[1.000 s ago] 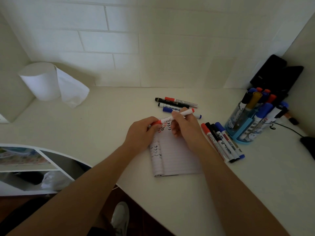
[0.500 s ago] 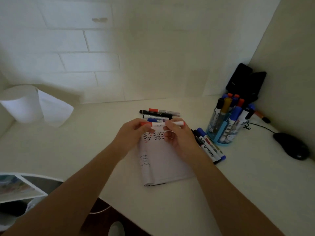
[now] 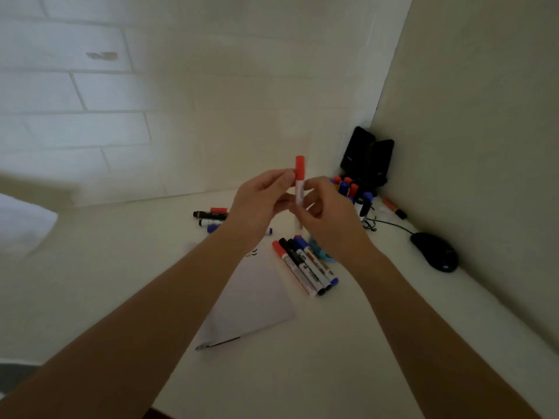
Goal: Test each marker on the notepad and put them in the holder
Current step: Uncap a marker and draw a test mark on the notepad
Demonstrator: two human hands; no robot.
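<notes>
- Red-capped marker [image 3: 299, 192] stood upright in mid-air above the desk, between both hands and well above the notepad [image 3: 254, 297].
- Left hand [image 3: 260, 201] pinched it at the red cap with thumb and fingertips; right hand [image 3: 323, 213] had its fingers curled round the white barrel lower down. The cap looked seated, so this marker probably had only the holder left to reach.
- Holder [image 3: 323, 254] sat just behind the right hand, mostly hidden, with several red and blue caps showing above it, so part of the job looked done.
- Small tick-like test marks [image 3: 252, 253] showed at the notepad's top edge.
- Four markers [image 3: 302, 267] lay side by side just right of the notepad, and a further cluster [image 3: 211, 217] lay beyond it; whether these were tested could not be told, but none was in the holder.
- Printed labels ran along the barrels of the row, too blurred to read; no brand was legible anywhere.
</notes>
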